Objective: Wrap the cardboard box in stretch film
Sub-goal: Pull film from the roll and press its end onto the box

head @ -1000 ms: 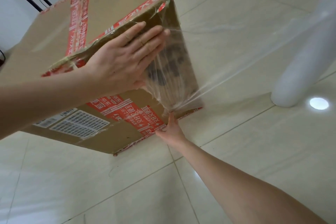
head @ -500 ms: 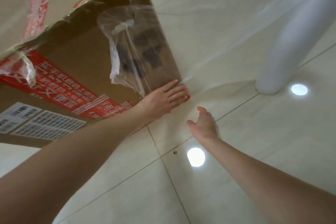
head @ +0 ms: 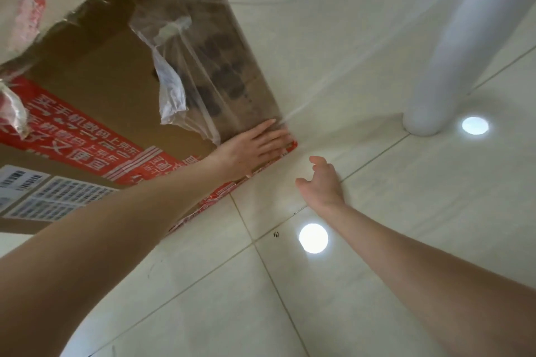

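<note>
Sitting on the tiled floor [head: 377, 255] at the far left, the cardboard box [head: 110, 90] is wearing stretch film [head: 203, 72] over its right corner, with a taut sheet running right to the upright roll [head: 464, 38]. The left hand [head: 255, 149] is pressing the film at the bottom corner, fingers [head: 277, 139] straight and together. The right hand [head: 322, 182] is hovering just right of it, loosely curled on nothing and nearer the roll.

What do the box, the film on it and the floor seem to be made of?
Box: brown cardboard, matte, sealed with glossy red printed tape. Film: thin clear plastic, shiny, wrinkled and clinging, with the box's print showing through. Floor: pale glazed tile, probably ceramic, with grout lines and lamp reflections.
</note>
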